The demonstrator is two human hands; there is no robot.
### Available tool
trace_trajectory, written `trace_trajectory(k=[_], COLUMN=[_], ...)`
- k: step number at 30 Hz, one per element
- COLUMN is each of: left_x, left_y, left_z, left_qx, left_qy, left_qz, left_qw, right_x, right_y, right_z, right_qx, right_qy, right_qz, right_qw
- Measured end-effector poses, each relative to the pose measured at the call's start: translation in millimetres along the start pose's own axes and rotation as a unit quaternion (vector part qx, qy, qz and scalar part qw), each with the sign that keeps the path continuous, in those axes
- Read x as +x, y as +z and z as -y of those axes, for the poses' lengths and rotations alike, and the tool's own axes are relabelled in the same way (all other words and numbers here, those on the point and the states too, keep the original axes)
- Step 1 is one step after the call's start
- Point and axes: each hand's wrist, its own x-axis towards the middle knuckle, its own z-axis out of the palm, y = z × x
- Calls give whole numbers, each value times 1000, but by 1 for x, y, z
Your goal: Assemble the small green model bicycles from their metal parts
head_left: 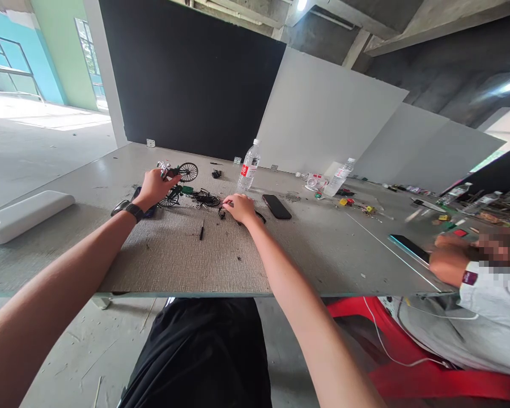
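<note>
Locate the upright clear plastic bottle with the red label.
In the head view, the clear plastic bottle stands just above centre, beyond the bare right hand, farther back and left of the black rectangular phone.

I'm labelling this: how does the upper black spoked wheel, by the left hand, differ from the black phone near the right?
The upper black spoked wheel is round, the black phone rectangular and solid. The wheel is by the left hand, the phone lies flat near the right hand. Both are black.
</note>
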Motion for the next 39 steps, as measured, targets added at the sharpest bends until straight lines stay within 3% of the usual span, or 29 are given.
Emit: trace_trajectory(k=[12, 18, 22, 29, 39], left_x=[1, 0, 0, -1, 0], left_y=[1, 1, 1, 1, 0], left_z=[1, 1, 0, -3, -4], left_qx=[15, -4, -22, -22, -8], left_qy=[1, -2, -12, -6, -7], left_qz=[0, 0, -4, -7, 0], left_qw=[1000, 1000, 1000, 1000, 1000], right_x=[6, 8, 7, 3, -2], right_y=[14, 11, 3, -2, 7], right_z=[-7, -5, 4, 26, 52], right_qx=[-25, -1, 39, 60, -3], right_qy=[23, 7, -24, -122, -107], right_qz=[33, -14, -58, -47, -13], right_qw=[999, 1000, 997, 990, 994])
